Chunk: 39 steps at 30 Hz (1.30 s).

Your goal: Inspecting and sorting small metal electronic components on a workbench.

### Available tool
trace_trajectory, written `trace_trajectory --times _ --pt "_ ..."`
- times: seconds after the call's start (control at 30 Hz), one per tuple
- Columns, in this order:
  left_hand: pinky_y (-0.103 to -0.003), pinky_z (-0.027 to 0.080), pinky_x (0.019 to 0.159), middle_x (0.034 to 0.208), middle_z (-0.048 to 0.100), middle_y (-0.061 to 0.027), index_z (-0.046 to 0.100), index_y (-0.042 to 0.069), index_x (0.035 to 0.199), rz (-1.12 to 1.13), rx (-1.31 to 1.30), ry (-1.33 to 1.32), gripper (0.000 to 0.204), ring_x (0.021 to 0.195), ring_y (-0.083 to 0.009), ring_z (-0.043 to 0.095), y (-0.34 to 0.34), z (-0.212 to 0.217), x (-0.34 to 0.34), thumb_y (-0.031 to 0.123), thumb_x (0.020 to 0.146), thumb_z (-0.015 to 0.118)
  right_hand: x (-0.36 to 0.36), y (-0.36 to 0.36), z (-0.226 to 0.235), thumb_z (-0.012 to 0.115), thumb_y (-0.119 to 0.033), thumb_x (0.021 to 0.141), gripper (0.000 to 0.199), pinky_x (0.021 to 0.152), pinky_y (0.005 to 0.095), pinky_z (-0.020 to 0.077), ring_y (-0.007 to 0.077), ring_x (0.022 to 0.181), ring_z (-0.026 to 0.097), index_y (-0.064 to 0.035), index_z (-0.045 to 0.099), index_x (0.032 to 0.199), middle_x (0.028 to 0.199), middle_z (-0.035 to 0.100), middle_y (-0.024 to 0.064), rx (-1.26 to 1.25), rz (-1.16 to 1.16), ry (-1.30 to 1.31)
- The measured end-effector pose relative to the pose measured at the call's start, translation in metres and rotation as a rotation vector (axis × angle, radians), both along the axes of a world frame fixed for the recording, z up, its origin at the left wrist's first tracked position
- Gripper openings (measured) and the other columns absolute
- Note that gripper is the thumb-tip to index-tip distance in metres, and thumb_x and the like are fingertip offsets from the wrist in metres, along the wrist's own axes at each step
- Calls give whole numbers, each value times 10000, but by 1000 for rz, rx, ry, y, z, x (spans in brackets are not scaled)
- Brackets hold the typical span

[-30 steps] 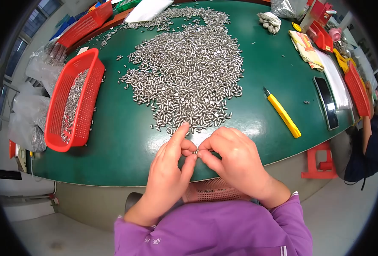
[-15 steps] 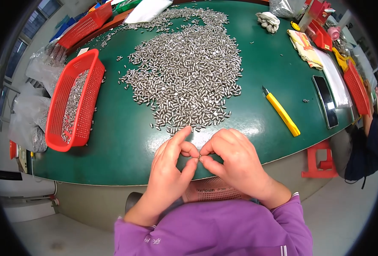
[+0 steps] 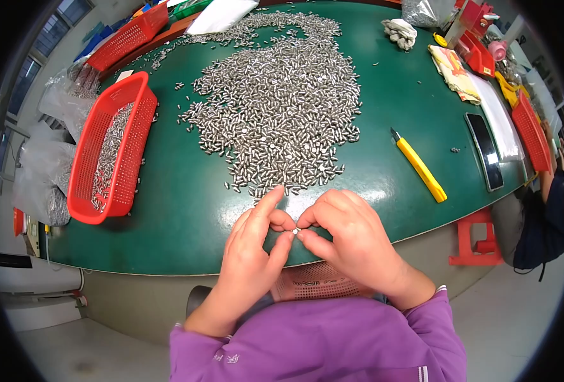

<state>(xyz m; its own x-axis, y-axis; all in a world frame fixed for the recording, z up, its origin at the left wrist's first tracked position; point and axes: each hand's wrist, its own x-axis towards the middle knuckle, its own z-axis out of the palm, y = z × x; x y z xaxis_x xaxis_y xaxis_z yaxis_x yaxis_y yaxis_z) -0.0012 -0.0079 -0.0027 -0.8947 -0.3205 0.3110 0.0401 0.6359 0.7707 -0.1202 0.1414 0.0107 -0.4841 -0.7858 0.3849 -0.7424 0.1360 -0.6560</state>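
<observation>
A tiny silvery metal piece [image 3: 296, 232] sits between the fingertips of both hands, just over the table's near edge. My left hand [image 3: 251, 245] pinches it from one side with thumb and a finger, its index finger raised. From the other side my right hand [image 3: 348, 239] closes thumb and index finger on it. Beyond my fingers spreads a large heap of small bullet-shaped metal parts [image 3: 282, 102] on the green table [image 3: 186, 210]. Most of the held piece is hidden by the fingertips.
Left of the heap stands a red perforated basket [image 3: 140, 137] with similar parts inside. To the right lie a yellow utility knife [image 3: 422, 170], a phone [image 3: 484, 153], a patterned cloth [image 3: 453, 71] and white gloves [image 3: 399, 33]. Below the table edge is a pink basket [image 3: 313, 285].
The small piece has turned slightly between my fingertips and shows a brighter face. Both hands stay in nearly the same place.
</observation>
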Motion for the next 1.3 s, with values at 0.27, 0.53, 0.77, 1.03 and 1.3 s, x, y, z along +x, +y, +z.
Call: trace_trajectory --times 0.27,0.53,0.77,1.03,1.3 --pt "-268 455 764 894 667 -7 478 17 1419 17 53 21 642 849 -106 605 1 -3 3 -71 820 690 0 1 -2 729 -59 768 145 725 414 469 301 817 571 -66 611 851 849 564 76 -7 -1 3" --pt "-272 473 798 896 675 -22 475 16 1411 23 54 37 626 861 -116 620 1 -1 4 -76 827 684 2 1 -10 727 -36 798 190 740 428 484 302 842 595 -60 580 915 892 598 80 -150 -42 -49" --pt "-315 501 828 899 689 -40 506 17 1382 59 88 7 591 889 -170 634 3 -2 7 -73 827 688 4 2 -10 716 -30 810 177 742 444 500 315 835 609 -51 593 935 888 616 94 -99 -40 -152" --pt "-263 451 785 919 696 -27 482 12 1393 35 25 31 605 858 -109 617 0 -5 7 -80 832 688 0 2 -2 775 -67 785 179 753 394 504 270 822 636 -55 668 928 859 646 72 -25 22 -58" --pt "-264 454 801 971 687 -37 433 7 1452 -7 39 -1 667 908 -115 618 -3 -1 9 -102 831 653 -3 -1 10 783 -103 781 224 755 405 494 284 823 628 -61 651 957 839 633 67 100 105 -37"
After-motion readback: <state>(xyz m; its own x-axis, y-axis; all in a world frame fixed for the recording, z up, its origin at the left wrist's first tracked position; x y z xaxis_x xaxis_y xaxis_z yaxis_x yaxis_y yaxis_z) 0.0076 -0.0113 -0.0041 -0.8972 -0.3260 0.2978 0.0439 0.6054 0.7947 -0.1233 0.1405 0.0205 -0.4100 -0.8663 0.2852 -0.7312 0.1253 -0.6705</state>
